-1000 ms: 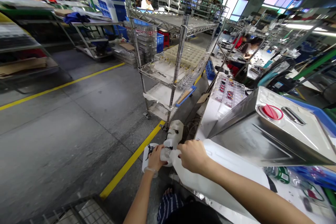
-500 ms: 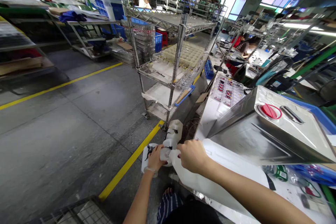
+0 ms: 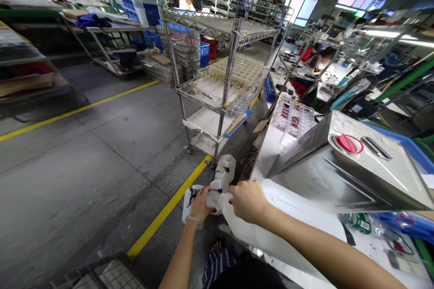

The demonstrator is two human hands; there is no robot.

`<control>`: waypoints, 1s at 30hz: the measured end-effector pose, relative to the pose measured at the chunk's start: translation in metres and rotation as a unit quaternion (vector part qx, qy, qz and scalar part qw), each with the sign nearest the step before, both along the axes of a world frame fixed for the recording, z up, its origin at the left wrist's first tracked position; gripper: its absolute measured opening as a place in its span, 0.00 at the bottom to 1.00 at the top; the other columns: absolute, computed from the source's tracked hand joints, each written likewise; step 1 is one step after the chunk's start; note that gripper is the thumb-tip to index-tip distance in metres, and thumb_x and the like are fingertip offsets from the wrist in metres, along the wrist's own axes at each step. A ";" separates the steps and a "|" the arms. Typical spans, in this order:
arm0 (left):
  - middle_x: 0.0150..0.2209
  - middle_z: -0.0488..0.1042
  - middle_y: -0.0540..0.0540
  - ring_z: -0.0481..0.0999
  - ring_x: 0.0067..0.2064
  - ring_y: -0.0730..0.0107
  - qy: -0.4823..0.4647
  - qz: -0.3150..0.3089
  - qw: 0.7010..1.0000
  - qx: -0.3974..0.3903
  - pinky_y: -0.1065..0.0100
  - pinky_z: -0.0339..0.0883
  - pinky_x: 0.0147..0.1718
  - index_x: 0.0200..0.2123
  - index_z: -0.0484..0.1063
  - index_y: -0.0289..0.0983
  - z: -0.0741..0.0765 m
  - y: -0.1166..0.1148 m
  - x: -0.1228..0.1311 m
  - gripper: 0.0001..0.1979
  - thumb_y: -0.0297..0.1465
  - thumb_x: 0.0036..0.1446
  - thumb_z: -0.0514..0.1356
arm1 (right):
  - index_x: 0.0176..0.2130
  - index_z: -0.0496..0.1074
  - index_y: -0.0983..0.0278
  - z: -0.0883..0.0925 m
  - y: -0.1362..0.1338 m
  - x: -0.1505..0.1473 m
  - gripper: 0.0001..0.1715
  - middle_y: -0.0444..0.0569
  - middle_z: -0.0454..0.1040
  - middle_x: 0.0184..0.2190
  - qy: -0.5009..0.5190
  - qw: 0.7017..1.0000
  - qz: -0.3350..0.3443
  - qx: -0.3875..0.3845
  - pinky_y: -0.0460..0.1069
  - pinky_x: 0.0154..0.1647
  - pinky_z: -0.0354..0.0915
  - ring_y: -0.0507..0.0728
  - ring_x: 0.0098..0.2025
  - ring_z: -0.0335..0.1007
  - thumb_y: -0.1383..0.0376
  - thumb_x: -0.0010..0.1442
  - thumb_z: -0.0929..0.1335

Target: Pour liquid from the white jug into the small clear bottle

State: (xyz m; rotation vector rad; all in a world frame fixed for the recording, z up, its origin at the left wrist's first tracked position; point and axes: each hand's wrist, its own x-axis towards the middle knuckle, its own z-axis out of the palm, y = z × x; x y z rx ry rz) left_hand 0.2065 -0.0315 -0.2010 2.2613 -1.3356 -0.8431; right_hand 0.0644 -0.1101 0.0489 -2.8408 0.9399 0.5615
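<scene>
My right hand (image 3: 248, 200) is closed over the neck end of a large white plastic jug (image 3: 288, 223) that lies tilted, its mouth pointing left and down. My left hand (image 3: 200, 204) is wrapped round a small translucent bottle (image 3: 214, 198) held at the jug's mouth. Just beyond my hands, two white plastic containers with black scribbled marks (image 3: 224, 168) stand low by the floor. A shiny metal can (image 3: 342, 165) with a red cap (image 3: 346, 142) rests tilted on the bench right behind the jug.
A wire shelf trolley (image 3: 222, 76) with trays stands ahead by the yellow floor line (image 3: 169, 210). A compartment box of small parts (image 3: 294, 118) lies on the white bench. Other people sit at benches far right and far back. Grey floor spreads left.
</scene>
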 end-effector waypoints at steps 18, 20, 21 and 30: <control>0.59 0.63 0.40 0.65 0.58 0.51 0.004 0.010 1.000 0.008 0.45 0.64 0.54 0.55 0.66 0.37 0.005 -0.001 -0.005 0.21 0.34 0.59 0.62 | 0.38 0.75 0.62 -0.003 0.000 -0.001 0.10 0.54 0.77 0.33 -0.007 1.000 0.006 -0.002 0.51 0.31 0.65 0.63 0.36 0.76 0.62 0.59 0.66; 0.59 0.63 0.40 0.65 0.58 0.51 0.004 0.008 1.000 0.007 0.46 0.64 0.53 0.54 0.66 0.37 0.006 0.000 -0.005 0.21 0.34 0.59 0.62 | 0.38 0.75 0.62 -0.002 0.001 -0.001 0.10 0.54 0.77 0.32 -0.006 1.000 0.006 -0.003 0.51 0.30 0.65 0.64 0.36 0.77 0.61 0.59 0.66; 0.59 0.63 0.40 0.65 0.58 0.51 0.004 0.007 1.000 0.007 0.46 0.64 0.53 0.54 0.66 0.37 0.006 0.000 -0.006 0.21 0.34 0.59 0.62 | 0.38 0.75 0.62 -0.002 0.001 -0.001 0.10 0.54 0.77 0.33 -0.007 1.000 0.007 -0.004 0.51 0.30 0.65 0.64 0.36 0.77 0.62 0.58 0.66; 0.59 0.63 0.40 0.65 0.57 0.52 0.005 0.007 1.000 0.020 0.47 0.63 0.53 0.55 0.65 0.37 0.013 0.000 -0.006 0.22 0.36 0.59 0.61 | 0.40 0.75 0.62 -0.003 0.002 -0.003 0.11 0.55 0.78 0.34 0.003 1.000 0.007 -0.001 0.51 0.32 0.66 0.62 0.36 0.76 0.61 0.59 0.66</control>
